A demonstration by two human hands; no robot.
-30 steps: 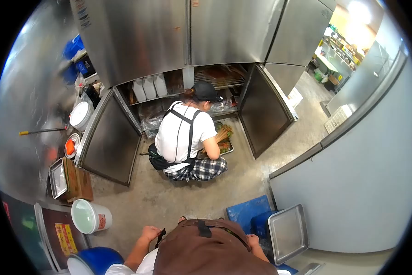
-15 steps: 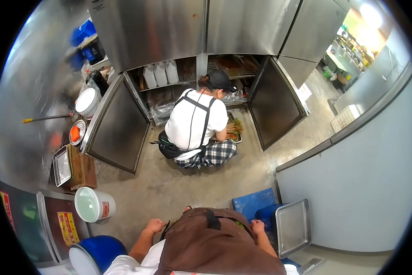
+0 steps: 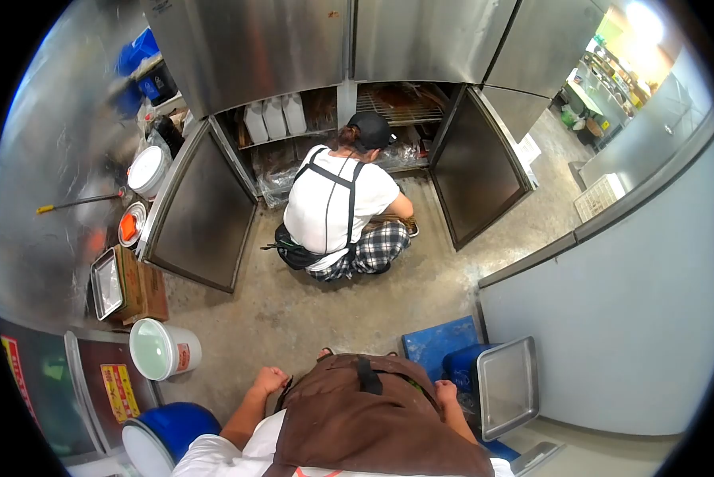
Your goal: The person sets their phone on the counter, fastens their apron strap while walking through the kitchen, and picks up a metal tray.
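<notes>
My left hand is closed beside the left edge of the brown apron, next to a dark strap; what its fingers hold is too small to tell. On the other side, my right hand is closed against the apron's right edge, its grip partly hidden. Ahead, a person in a white shirt and black cap squats with their back to me, facing an open low cabinet. Their arm reaches over a tray on the floor, mostly hidden by their body.
Two cabinet doors stand open at either side of the person. At left are a white bucket, a cardboard box and a blue drum. A metal tray leans by a blue container at right.
The view has shifted, and the cabinet and person appear farther up and right than a second ago. The person's arm now covers most of the floor tray. My right hand shows more fully.
</notes>
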